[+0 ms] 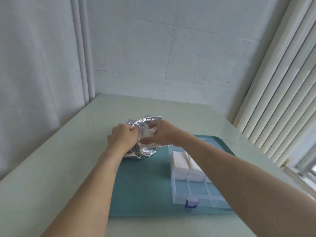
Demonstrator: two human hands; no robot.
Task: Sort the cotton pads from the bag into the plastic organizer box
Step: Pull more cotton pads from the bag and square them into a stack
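The foil bag (142, 134) is gripped at its rim by the left hand (122, 135), at the mat's (145, 182) far left corner. The right hand (162, 134) is spread loosely at the opening, nothing held. Cotton pads (181, 161) are stacked in the organizer box's (201, 190) far compartments, by the right edge.

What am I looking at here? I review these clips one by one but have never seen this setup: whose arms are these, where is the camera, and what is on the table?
There is no machine: a person wears one camera on the head, looking forward and down along both bare arms. The left hand grips the crumpled silver foil bag at its mouth. The right hand is spread open at the bag's opening and holds nothing that I can make out. On the pale table lies a teal tray. On it stands a clear plastic organizer box with a blue latch; white cotton pads fill its far compartments, while the near ones look empty.
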